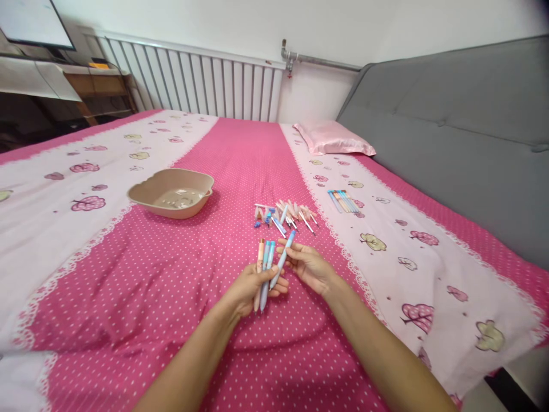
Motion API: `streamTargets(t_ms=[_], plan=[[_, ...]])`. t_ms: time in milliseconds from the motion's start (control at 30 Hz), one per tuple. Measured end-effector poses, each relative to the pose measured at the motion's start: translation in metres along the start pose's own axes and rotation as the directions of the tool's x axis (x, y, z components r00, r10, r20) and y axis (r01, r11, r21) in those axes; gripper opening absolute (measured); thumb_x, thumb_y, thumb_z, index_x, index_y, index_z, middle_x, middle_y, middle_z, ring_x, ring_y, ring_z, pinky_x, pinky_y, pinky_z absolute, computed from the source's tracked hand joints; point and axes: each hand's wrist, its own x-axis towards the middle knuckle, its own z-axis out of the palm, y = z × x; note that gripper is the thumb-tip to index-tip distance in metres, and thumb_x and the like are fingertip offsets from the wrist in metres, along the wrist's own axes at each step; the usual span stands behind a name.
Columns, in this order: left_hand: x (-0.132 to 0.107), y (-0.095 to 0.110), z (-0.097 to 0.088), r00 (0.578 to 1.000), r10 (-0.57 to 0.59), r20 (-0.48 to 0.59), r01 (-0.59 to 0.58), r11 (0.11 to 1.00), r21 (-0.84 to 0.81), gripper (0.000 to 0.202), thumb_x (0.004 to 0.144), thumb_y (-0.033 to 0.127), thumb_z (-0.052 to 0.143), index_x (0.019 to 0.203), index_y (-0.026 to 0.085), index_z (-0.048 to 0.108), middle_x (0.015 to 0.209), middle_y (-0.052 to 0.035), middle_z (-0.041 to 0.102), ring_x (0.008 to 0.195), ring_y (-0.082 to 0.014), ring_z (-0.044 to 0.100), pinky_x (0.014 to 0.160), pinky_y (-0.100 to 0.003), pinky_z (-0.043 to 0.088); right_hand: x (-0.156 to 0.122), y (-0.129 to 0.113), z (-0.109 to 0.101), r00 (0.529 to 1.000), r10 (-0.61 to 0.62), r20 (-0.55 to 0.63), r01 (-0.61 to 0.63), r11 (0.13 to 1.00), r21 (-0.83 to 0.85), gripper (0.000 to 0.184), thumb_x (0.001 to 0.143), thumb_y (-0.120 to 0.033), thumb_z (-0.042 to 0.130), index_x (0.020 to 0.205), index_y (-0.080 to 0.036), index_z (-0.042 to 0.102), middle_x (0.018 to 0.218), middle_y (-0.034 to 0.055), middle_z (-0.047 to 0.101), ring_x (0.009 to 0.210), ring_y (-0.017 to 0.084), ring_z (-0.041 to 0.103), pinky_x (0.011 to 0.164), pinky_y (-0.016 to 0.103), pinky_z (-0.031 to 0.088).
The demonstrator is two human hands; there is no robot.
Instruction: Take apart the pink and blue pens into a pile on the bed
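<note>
My left hand (251,289) is closed around several pens (264,274), one with a peach barrel and brown top, others pale with blue tops. Between the fingers of my right hand (309,264) is the upper part of a light blue pen (283,258), tilted, its lower end close to my left thumb and fingers. Just beyond both hands lies a loose pile of pen parts (285,216), with pale barrels, thin refills and small blue pieces. To the right, a row of pens (343,201) rests side by side on the bedspread.
A beige plastic basin (171,194) holding small clear or white bits stands on the bed at left. A pink pillow (334,137) lies near the grey headboard (450,126). Behind the bed are a white radiator (193,77) and a desk (98,86) with a monitor (34,23).
</note>
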Motion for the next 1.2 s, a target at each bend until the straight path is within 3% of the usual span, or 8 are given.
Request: streamTargets(t_ms=[133,333,467,667,767,967,1033,1200], plan=[[-0.001,0.001,-0.001,1.0,-0.013,0.019,0.014,1.0,-0.026,0.009,0.081,0.014,0.056,0.08,0.007,0.062,0.062,-0.0095,0.069,0.052,-0.0123,0.065,0.047,-0.015,0.051,-0.002,-0.005,0.002,0.999,0.021,0.035,-0.022,0.999,0.039,0.015,0.066,-0.008,0.063,0.08,-0.015,0.062,0.083,0.005,0.069,0.073,0.012,0.062,0.07,0.023,0.047],[0.0,-0.004,0.001,0.998,0.056,0.001,-0.056,0.997,0.057,0.009,0.08,0.014,0.057,0.081,0.006,0.061,0.063,-0.0114,0.069,0.053,-0.0136,0.066,0.049,-0.017,0.052,-0.001,0.004,0.003,0.998,-0.01,-0.066,0.005,0.998,-0.069,0.017,0.07,-0.03,0.068,0.073,-0.016,0.06,0.064,-0.0006,0.064,0.056,0.009,0.057,0.055,0.02,0.044],[0.001,-0.004,0.001,0.999,0.046,-0.02,-0.045,0.997,0.065,0.008,0.08,0.013,0.057,0.079,0.006,0.06,0.063,-0.0111,0.069,0.052,-0.0131,0.065,0.048,-0.016,0.051,0.002,0.005,0.001,0.986,-0.063,-0.152,0.055,0.997,-0.056,0.017,0.06,-0.019,0.076,0.065,-0.014,0.06,0.056,-0.0048,0.058,0.05,0.005,0.052,0.051,0.016,0.041],[0.001,-0.001,0.0,1.0,-0.007,-0.018,0.007,0.999,0.041,0.01,0.082,0.013,0.055,0.08,0.006,0.061,0.064,-0.011,0.069,0.053,-0.0122,0.065,0.048,-0.015,0.051,0.005,-0.002,-0.005,0.995,-0.07,-0.069,0.073,0.996,0.051,0.019,0.066,-0.008,0.066,0.084,-0.015,0.065,0.084,0.0034,0.069,0.07,0.009,0.061,0.063,0.018,0.047],[0.001,-0.001,-0.001,1.0,0.013,-0.014,-0.012,0.998,0.054,0.01,0.082,0.014,0.055,0.079,0.006,0.06,0.064,-0.0112,0.069,0.053,-0.0123,0.065,0.048,-0.015,0.051,0.006,-0.003,-0.003,0.993,-0.101,-0.065,0.106,0.991,0.079,0.013,0.07,-0.007,0.061,0.08,-0.016,0.063,0.081,0.0024,0.069,0.069,0.009,0.062,0.065,0.019,0.048],[0.0,-0.001,0.0,1.0,0.024,-0.012,-0.023,0.996,0.089,0.009,0.081,0.014,0.056,0.079,0.005,0.059,0.065,-0.0119,0.069,0.053,-0.0124,0.065,0.047,-0.015,0.051,0.009,-0.023,-0.011,0.944,-0.199,-0.262,0.259,0.94,0.223,0.018,0.071,-0.001,0.05,0.07,-0.018,0.056,0.064,-0.0005,0.062,0.067,0.01,0.061,0.063,0.021,0.051],[0.0,-0.001,0.0,0.999,0.029,-0.015,-0.028,0.996,0.088,0.009,0.081,0.014,0.057,0.079,0.006,0.059,0.065,-0.0119,0.069,0.054,-0.0127,0.066,0.047,-0.015,0.051,0.009,-0.026,-0.016,0.952,-0.136,-0.276,0.21,0.943,0.258,0.017,0.071,-0.003,0.046,0.065,-0.018,0.051,0.052,-0.0032,0.052,0.052,0.008,0.053,0.052,0.019,0.047],[0.003,-0.003,-0.003,0.998,0.065,-0.011,-0.064,0.995,0.075,0.009,0.081,0.015,0.056,0.08,0.007,0.06,0.064,-0.011,0.069,0.053,-0.0124,0.065,0.048,-0.016,0.051,0.005,0.0,-0.004,0.994,0.106,0.02,-0.107,0.992,0.066,0.011,0.072,-0.022,0.062,0.071,-0.015,0.054,0.048,-0.0085,0.037,0.038,0.003,0.03,0.036,0.014,0.027]])
